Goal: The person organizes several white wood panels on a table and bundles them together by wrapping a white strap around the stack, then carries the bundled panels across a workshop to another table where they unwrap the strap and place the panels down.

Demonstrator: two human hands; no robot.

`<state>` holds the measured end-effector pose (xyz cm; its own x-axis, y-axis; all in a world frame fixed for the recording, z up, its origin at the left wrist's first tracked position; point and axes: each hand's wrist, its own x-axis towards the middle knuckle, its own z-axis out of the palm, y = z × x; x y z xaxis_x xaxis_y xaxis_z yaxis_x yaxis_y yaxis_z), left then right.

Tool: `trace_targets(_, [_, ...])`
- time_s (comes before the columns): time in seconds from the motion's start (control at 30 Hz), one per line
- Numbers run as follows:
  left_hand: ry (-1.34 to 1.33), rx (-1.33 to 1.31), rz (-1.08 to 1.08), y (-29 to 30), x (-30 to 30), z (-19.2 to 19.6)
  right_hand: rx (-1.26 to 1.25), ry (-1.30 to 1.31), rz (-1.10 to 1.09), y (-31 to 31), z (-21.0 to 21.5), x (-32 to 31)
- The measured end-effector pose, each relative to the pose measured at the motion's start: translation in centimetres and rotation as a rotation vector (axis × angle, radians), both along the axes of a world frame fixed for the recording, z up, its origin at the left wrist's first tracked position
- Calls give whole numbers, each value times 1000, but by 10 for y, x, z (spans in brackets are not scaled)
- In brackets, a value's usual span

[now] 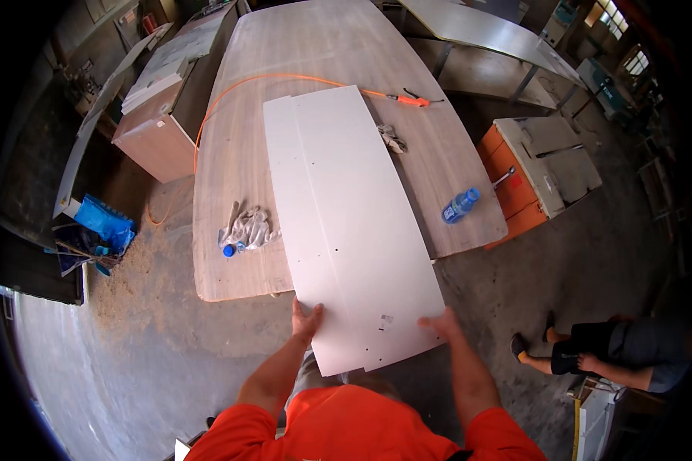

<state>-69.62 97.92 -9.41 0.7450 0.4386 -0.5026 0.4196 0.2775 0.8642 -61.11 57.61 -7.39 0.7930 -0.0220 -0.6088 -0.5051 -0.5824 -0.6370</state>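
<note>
A long white panel (346, 207) lies lengthwise over the wood-grain table (300, 46), its near end sticking out past the table's front edge towards me. Small dark holes and a little printed label show on its face. A lengthwise line and stepped ends suggest a second board along its left side, but I cannot tell for sure. My left hand (306, 321) grips the left edge near the close end, thumb on top. On the opposite edge, my right hand (443, 326) holds on likewise. The fingers of both hands are mostly hidden beneath.
Crumpled work gloves (250, 228) and a water bottle's blue cap (229, 250) lie left of the panel. To its right are another glove (393, 138), a blue-labelled bottle (460, 206) and an orange air blow gun (414, 99) with its hose. Another person (623, 349) stands at right.
</note>
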Motion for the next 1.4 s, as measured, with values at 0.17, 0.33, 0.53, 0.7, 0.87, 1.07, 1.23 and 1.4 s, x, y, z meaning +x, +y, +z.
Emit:
trace_targets(0.17, [4, -56, 25, 2, 0, -6, -145, -35, 1, 0, -7, -5])
trace_targets(0.33, [10, -42, 16, 4, 2, -4, -169, -35, -8, 2, -5, -7])
trace_targets(0.53, [74, -84, 14, 9, -1, 2, -118, -30, -38, 11, 11, -5])
trace_targets(0.7, [259, -125, -61, 9, 9, -9, -74, -44, -21, -20, -32, -7])
trace_targets(0.87, [328, -136, -15, 18, -6, -18, -17, -21, -32, 2, -10, -8])
trace_targets(1.07, [499, 64, -144, 44, -4, 3, -290, 51, -37, 26, -14, -48])
trace_targets(1.23, [477, 17, -163, 91, -25, 2, -375, 77, -11, 82, 28, -76])
trace_targets(1.4, [460, 67, -154, 91, 1, 35, -276, -10, -62, 83, -2, -81])
